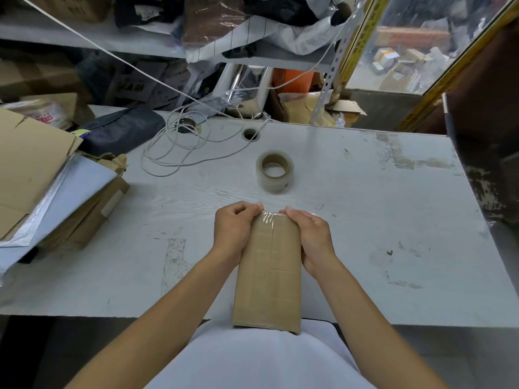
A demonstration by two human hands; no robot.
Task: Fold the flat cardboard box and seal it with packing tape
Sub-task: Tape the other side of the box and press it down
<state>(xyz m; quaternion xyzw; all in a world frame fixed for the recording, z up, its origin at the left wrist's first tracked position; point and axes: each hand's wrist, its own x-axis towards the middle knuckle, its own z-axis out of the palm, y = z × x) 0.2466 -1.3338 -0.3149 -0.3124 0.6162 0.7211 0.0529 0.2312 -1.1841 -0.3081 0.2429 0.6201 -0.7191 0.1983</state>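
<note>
A small brown cardboard box (269, 273) lies lengthwise at the near edge of the white table (365, 220), its near end overhanging toward my body. Clear tape runs along its centre seam and wraps over the far end. My left hand (234, 230) grips the box's far left corner, fingers curled over the taped end. My right hand (311, 237) holds the far right side, thumb and fingers pressing the tape at the far edge. A roll of clear packing tape (274, 171) with a brown core lies flat on the table beyond the box.
A stack of flat cardboard and silver padded mailers (42, 192) sits at the left. A coiled white cable (182, 144) and a cable hole (250, 134) lie at the back. Cluttered shelves (168, 46) rise behind the table.
</note>
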